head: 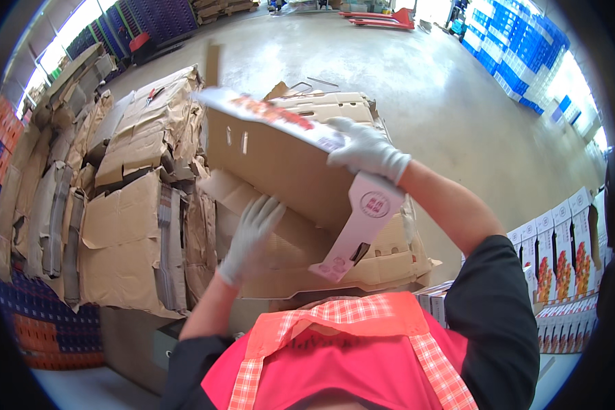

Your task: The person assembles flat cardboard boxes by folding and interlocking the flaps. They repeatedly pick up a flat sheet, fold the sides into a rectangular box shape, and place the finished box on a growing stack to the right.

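A partly folded cardboard carton (282,159) is tilted in front of me, plain brown inside, with white printed outer faces. My right hand (366,148), in a pale glove, grips its upper right corner, by a white end panel (371,205) bearing a round mark and a slot. Gloved too, my left hand (253,236) is blurred, its fingers extended over the near brown panel (236,192); whether it touches is unclear. Beneath the carton lies a stack of flat cardboard blanks (394,246).
Bundles of cardboard wrapped in brown paper (123,236) stand to the left, with red-handled cutters (155,95) on top. White printed cartons (553,251) are lined up at right. Beyond are blue and white crates (517,51) and a red pallet jack (384,19).
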The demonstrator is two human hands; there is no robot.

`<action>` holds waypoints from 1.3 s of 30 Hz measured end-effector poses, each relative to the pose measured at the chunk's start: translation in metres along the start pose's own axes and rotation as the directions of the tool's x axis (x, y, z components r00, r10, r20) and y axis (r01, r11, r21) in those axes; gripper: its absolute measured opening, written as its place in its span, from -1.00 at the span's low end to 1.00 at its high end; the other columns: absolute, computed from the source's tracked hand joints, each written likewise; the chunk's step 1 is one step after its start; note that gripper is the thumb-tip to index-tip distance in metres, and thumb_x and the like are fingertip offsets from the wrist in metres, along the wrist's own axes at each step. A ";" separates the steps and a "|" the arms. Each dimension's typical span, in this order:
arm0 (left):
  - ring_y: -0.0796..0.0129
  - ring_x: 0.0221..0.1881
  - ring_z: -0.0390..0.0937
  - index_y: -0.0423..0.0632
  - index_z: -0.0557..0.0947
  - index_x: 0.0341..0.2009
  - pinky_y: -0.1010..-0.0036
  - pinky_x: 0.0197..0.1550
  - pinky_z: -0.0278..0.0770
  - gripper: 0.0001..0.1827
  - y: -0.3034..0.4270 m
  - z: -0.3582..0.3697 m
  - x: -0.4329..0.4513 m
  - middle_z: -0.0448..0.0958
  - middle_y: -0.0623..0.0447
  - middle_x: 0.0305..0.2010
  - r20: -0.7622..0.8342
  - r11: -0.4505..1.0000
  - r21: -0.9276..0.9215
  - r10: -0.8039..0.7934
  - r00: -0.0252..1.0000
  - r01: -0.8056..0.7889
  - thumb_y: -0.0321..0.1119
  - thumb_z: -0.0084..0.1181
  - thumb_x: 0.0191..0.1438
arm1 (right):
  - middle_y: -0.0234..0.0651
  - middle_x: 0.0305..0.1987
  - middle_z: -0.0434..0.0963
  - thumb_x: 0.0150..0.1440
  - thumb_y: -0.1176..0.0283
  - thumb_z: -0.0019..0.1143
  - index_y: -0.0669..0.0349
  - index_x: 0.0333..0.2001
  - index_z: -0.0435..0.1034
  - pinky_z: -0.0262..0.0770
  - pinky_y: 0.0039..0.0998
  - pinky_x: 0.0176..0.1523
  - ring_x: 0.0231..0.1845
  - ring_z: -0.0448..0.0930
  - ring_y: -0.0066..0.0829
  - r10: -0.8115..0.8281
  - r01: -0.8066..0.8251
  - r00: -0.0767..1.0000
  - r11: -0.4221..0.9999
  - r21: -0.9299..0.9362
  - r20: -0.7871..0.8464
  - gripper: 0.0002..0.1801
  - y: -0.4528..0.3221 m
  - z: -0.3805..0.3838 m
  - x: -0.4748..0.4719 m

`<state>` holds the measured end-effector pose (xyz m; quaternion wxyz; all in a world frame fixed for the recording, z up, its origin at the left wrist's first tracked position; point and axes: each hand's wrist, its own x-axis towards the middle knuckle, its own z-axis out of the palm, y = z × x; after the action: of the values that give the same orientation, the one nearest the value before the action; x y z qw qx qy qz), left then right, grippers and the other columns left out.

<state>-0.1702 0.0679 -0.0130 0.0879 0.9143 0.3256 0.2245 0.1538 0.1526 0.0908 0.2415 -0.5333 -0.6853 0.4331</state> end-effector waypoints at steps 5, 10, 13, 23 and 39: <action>-0.45 0.43 0.01 -0.20 0.00 0.44 -0.16 0.38 0.05 0.41 0.046 -0.003 -0.092 -0.04 -0.49 0.44 -0.106 0.918 -0.277 -0.322 0.941 0.283 0.35 0.44 -0.29 | -0.39 -0.23 0.58 0.00 0.32 0.22 0.17 -0.26 0.56 0.52 -0.41 -0.06 -0.17 0.55 -0.52 0.229 -0.077 0.968 0.647 0.759 -0.097 -0.77 0.116 -0.007 -0.026; -0.36 0.24 0.29 -0.24 0.33 0.26 -0.05 0.25 0.28 0.10 0.063 -0.035 0.008 0.27 -0.40 0.29 -0.079 0.993 -0.021 -0.114 0.990 0.113 0.06 0.49 -0.34 | -0.28 -0.29 0.64 0.13 0.01 0.20 0.16 -0.13 0.57 0.54 -0.21 -0.02 -0.24 0.62 -0.33 0.625 -0.707 0.690 0.472 0.527 0.365 -0.55 0.210 0.099 -0.058; -0.25 0.19 0.32 -0.21 0.40 0.24 -0.08 0.25 0.23 0.02 0.110 -0.018 0.064 0.32 -0.35 0.24 0.029 0.985 0.100 0.136 0.990 -0.138 0.13 0.40 -0.27 | -0.28 -0.40 0.59 0.27 0.03 -0.02 0.19 -0.16 0.53 0.53 -0.26 -0.22 -0.34 0.61 -0.29 0.546 -0.550 0.825 0.835 0.013 -0.145 -0.57 0.210 0.083 -0.066; -0.39 0.26 0.25 -0.13 0.09 0.39 -0.06 0.23 0.33 0.18 0.133 0.079 0.108 0.04 -0.55 0.38 -0.533 0.884 -0.390 0.012 0.846 -0.258 -0.08 0.49 -0.27 | -0.17 -0.30 0.57 -0.01 0.25 0.38 0.16 -0.10 0.46 0.51 -0.22 -0.11 -0.20 0.57 -0.08 -0.574 0.338 0.796 0.686 -0.644 -0.193 -0.58 0.019 0.019 -0.125; 0.02 0.29 0.27 -0.14 0.29 0.27 0.22 0.31 0.29 -0.01 0.129 0.087 0.086 0.28 -0.14 0.28 0.239 0.636 -0.689 -0.254 0.937 0.348 0.06 0.44 -0.18 | -0.24 -0.25 0.51 -0.05 0.32 0.31 0.12 -0.16 0.44 0.42 -0.20 -0.08 -0.15 0.56 -0.22 -0.611 0.676 0.711 0.455 -0.579 0.350 -0.65 -0.008 0.090 -0.027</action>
<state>0.0013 0.0218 -0.0205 0.4951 0.7497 0.3530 0.2612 0.0872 0.0962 0.0557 0.1459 -0.2627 -0.9522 0.0550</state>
